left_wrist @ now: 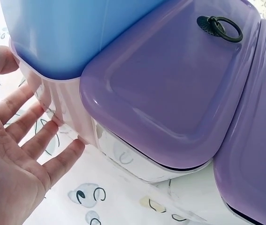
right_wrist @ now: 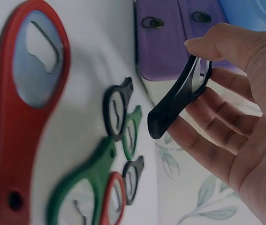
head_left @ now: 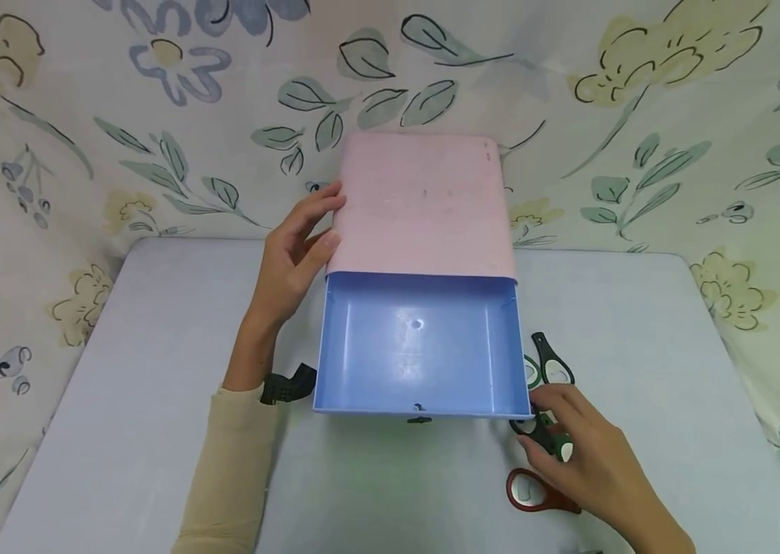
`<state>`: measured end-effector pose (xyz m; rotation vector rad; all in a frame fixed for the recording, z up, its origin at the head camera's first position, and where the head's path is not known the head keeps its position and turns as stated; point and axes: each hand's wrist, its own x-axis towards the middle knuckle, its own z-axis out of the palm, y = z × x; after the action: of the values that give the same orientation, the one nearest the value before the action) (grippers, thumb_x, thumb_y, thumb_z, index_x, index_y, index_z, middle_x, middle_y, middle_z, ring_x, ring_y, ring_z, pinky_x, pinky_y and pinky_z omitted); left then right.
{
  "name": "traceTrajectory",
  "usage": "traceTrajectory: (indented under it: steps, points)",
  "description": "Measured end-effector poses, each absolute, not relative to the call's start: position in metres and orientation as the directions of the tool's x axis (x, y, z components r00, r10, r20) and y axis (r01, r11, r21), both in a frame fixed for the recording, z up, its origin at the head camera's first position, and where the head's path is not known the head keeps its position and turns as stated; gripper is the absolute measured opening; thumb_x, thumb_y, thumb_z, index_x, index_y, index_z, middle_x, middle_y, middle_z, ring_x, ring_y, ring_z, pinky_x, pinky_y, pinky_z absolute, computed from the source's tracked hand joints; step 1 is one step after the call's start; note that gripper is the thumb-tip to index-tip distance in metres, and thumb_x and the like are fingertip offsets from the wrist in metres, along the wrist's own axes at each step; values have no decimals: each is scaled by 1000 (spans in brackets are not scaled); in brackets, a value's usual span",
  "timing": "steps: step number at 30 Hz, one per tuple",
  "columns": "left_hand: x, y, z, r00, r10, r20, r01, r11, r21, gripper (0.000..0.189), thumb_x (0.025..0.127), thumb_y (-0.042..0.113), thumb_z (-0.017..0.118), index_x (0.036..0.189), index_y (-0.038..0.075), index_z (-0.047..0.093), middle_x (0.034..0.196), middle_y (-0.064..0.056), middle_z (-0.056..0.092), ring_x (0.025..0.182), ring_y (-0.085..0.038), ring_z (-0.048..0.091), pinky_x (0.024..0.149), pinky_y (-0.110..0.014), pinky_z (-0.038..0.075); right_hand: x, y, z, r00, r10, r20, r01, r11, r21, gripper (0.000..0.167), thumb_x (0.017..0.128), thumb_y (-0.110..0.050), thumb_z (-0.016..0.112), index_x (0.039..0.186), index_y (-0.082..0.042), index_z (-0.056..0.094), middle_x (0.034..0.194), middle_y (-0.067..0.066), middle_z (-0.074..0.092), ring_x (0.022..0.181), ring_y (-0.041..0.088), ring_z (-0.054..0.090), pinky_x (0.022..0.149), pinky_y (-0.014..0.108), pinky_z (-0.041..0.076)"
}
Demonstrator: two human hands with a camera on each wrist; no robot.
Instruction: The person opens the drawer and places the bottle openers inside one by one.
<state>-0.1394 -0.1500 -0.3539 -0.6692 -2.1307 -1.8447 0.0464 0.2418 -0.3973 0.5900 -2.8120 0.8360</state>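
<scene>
A small chest of drawers with a pink top [head_left: 421, 204] stands in the middle, its blue drawer [head_left: 418, 338] pulled out toward me. My left hand [head_left: 293, 258] steadies the pink casing from the left; in the left wrist view its fingers [left_wrist: 61, 161] are nearly straight against that side. To the right of the drawer, my right hand [head_left: 591, 454] pinches a black bottle opener [right_wrist: 172, 105] between thumb and fingers, raised off the table. A red bottle opener [head_left: 556, 498] lies below that hand. Green [right_wrist: 95, 164] and black [right_wrist: 114, 110] ones lie around it, partly hidden in the head view.
Two purple drawer fronts [left_wrist: 170, 84] with dark ring pulls sit under the blue drawer. The white table [head_left: 155, 369] extends to both sides, and a flowered cloth [head_left: 224, 138] hangs behind it. A black strap [head_left: 289, 385] is around the left wrist.
</scene>
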Motion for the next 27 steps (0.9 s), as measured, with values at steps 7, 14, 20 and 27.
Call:
traceTrajectory:
  steps: [7,14,20,27]
  points:
    - [-140,-151,-355,-869,174,464,484,103,869,49,98,12,58,145,-2,58,165,-3,49,155,-20,46,121,-49,47,40,246,-381,-909,-315,274,-413,776,-477,69,68,-4,94,130,-19,68,123,-8,64,83,1,69,72,8,57]
    - [-140,-152,-354,-864,179,471,492,98,865,49,98,11,58,145,-2,58,165,-4,49,155,-21,46,121,-49,48,33,249,-364,-896,-330,295,-439,755,-488,73,65,0,94,132,-16,69,123,-5,65,90,-2,67,76,4,54]
    - [-139,-154,-352,-862,174,477,497,97,863,49,98,10,58,146,-1,59,165,-4,50,155,-22,47,120,-49,49,24,254,-346,-882,-311,355,-460,734,-500,77,61,5,92,133,-12,70,123,0,66,104,-10,59,84,0,51]
    - [-140,-152,-354,-856,190,482,500,60,864,48,99,9,58,146,-2,58,165,-5,49,156,-22,45,122,-52,46,21,254,-325,-889,-317,332,-447,759,-472,79,62,2,94,135,-15,70,125,-1,66,106,-15,57,85,-2,49]
